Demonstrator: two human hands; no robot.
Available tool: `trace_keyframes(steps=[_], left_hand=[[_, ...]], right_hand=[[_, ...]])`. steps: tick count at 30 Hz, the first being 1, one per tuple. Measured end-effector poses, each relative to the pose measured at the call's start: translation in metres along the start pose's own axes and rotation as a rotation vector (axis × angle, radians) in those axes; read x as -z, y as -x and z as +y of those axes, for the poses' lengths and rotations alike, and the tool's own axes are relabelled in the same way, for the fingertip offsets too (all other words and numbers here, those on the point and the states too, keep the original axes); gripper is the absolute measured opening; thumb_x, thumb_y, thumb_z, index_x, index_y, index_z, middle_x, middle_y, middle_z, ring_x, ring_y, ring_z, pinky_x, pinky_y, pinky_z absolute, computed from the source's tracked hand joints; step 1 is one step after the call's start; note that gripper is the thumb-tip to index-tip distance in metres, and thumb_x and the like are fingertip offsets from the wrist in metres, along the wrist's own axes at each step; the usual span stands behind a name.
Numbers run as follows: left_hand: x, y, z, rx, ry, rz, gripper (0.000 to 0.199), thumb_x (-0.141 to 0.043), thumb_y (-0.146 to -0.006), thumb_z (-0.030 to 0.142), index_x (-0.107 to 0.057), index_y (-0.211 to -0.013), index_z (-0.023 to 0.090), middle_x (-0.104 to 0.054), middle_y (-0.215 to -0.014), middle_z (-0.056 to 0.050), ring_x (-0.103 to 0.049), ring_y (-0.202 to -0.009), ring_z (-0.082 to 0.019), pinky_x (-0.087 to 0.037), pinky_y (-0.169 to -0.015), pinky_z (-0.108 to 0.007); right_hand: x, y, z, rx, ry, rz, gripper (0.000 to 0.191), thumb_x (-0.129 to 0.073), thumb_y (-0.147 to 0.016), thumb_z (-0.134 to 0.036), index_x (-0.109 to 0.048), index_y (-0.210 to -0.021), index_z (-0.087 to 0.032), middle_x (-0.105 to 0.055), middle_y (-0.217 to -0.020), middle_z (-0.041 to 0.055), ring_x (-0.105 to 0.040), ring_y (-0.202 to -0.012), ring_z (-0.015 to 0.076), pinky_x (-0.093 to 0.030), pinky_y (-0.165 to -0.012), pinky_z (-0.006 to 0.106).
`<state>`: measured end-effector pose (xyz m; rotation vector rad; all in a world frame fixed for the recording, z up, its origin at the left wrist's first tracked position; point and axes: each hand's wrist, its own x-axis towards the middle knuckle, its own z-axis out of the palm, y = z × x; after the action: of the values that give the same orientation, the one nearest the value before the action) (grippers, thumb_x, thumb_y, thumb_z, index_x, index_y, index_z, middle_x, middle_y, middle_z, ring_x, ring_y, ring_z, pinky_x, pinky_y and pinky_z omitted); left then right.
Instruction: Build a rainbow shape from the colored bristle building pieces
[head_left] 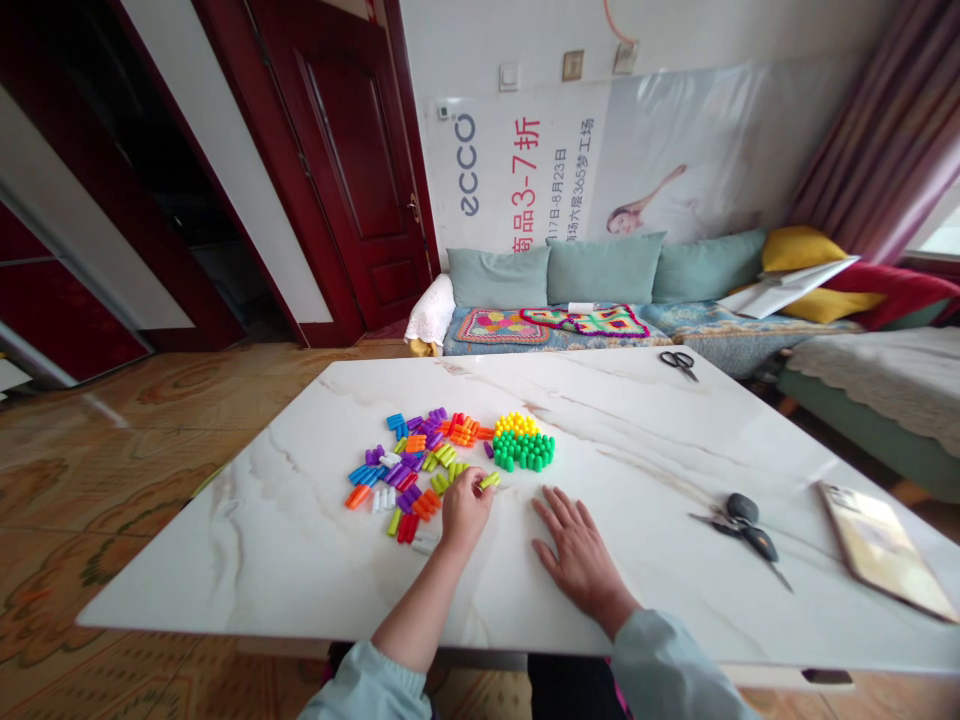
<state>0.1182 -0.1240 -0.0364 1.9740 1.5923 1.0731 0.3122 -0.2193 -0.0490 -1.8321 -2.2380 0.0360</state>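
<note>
My left hand (466, 508) pinches a small yellow-green plastic piece (490, 480) just right of the mixed pile. Spread over the white marble-patterned table (300, 560), that pile holds purple (401, 474), blue (367, 475), orange (358, 496), red (407, 528), clear and yellow-green pieces, many lying side by side in short rows. Farther right, green pieces (523, 451) stand upright in a tight group, with yellow pieces (516, 424) standing directly behind them. My right hand (576, 548) lies flat, palm down with fingers spread, in front of the green group, holding nothing.
Black scissors (679, 364) lie at the far right edge of the table. Another black-handled cutting tool (742, 530) and a gold phone (885, 548) are on the right. Beyond the table stands a sofa with teal cushions (607, 268).
</note>
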Motion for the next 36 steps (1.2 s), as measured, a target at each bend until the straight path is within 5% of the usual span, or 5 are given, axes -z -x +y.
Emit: trace_keyframes(steps=[6, 13, 22, 29, 36], left_hand=[[0.009, -0.020, 0.005, -0.047, -0.239, -0.104, 0.018, -0.060, -0.077, 0.015, -0.067, -0.092, 0.021, -0.069, -0.089, -0.004, -0.062, -0.085, -0.018, -0.046, -0.076, -0.029], [0.011, -0.029, 0.000, -0.102, -0.266, -0.189, 0.015, -0.065, -0.064, 0.006, -0.070, -0.066, 0.019, -0.066, -0.082, -0.006, -0.058, -0.092, -0.024, -0.045, -0.081, -0.032], [-0.012, -0.029, -0.004, -0.052, -0.024, -0.120, 0.024, -0.063, -0.077, 0.013, -0.066, -0.101, 0.016, -0.070, -0.081, -0.001, -0.064, -0.070, -0.012, -0.049, -0.068, -0.022], [-0.024, -0.017, -0.003, -0.108, 0.029, -0.075, 0.017, -0.068, -0.073, 0.011, -0.067, -0.088, 0.018, -0.065, -0.088, -0.003, -0.062, -0.081, -0.016, -0.049, -0.077, -0.031], [-0.034, -0.033, -0.002, -0.083, 0.064, -0.064, 0.021, -0.068, -0.069, 0.007, -0.058, -0.084, 0.018, -0.061, -0.073, 0.003, -0.059, -0.067, -0.013, -0.047, -0.068, -0.026]], right_hand=[[-0.001, 0.000, 0.001, -0.001, -0.015, -0.014, 0.058, -0.037, -0.092, -0.045, -0.036, -0.145, -0.022, -0.024, -0.156, 0.0082, -0.020, -0.143, 0.0256, -0.017, -0.114, 0.049], [-0.001, 0.001, 0.000, -0.005, -0.015, -0.014, 0.058, -0.038, -0.092, -0.045, -0.034, -0.146, -0.022, -0.022, -0.156, 0.0076, -0.018, -0.143, 0.0250, -0.016, -0.115, 0.048], [-0.002, 0.001, 0.000, -0.012, -0.018, -0.016, 0.058, -0.037, -0.092, -0.045, -0.036, -0.145, -0.022, -0.023, -0.156, 0.0070, -0.019, -0.143, 0.0248, -0.016, -0.115, 0.048], [0.002, 0.000, -0.001, -0.021, -0.024, -0.048, 0.058, -0.037, -0.092, -0.045, -0.035, -0.145, -0.022, -0.022, -0.156, 0.0063, -0.018, -0.143, 0.0242, -0.015, -0.115, 0.048], [0.002, 0.000, -0.001, -0.029, -0.019, -0.052, 0.058, -0.037, -0.092, -0.045, -0.035, -0.145, -0.022, -0.019, -0.157, 0.0057, -0.016, -0.144, 0.0235, -0.013, -0.116, 0.047]])
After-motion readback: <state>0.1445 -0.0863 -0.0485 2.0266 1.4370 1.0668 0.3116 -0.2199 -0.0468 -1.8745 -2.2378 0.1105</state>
